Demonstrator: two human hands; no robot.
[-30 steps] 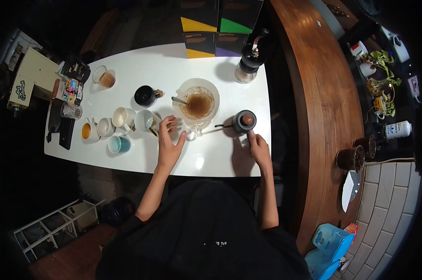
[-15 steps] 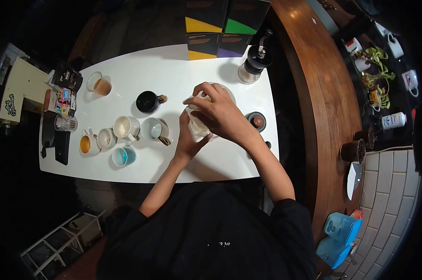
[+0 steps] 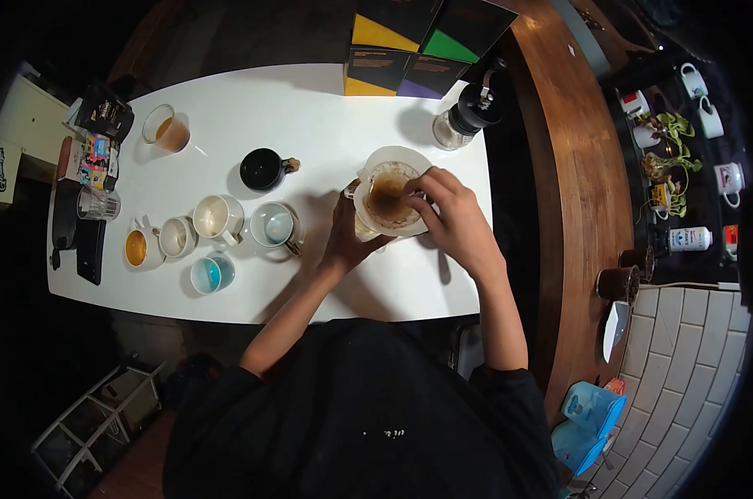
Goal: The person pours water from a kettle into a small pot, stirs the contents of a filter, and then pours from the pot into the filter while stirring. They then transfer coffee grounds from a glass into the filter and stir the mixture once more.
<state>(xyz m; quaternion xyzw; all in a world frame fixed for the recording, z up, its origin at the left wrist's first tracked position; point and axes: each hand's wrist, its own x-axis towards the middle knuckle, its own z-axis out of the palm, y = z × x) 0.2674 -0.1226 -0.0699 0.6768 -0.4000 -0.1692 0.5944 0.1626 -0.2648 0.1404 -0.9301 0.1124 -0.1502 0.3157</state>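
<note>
A coffee dripper with a white paper filter (image 3: 388, 158) is held above the white table, and wet brown coffee grounds (image 3: 386, 195) lie inside it. My left hand (image 3: 343, 241) is wrapped round the vessel under the dripper, on its left side. At the filter's right edge is my right hand (image 3: 453, 212), its thumb and fingers pinched together on the rim. Much of the vessel is hidden under the filter. Left of my left hand stands a clear glass cup (image 3: 272, 223), with a black cup (image 3: 262, 170) farther back.
Several cups, among them a white mug (image 3: 213, 216) and a blue-tinted cup (image 3: 212, 274), stand on the left of the white table (image 3: 227, 108). A coffee grinder (image 3: 466, 116) and dark boxes (image 3: 381, 62) are at the back right. A wooden counter (image 3: 559, 166) runs along the right.
The coffee filter with grounds now shows between my hands. My right hand has moved right, from over the vessel to the filter's edge. The view has shifted slightly.
</note>
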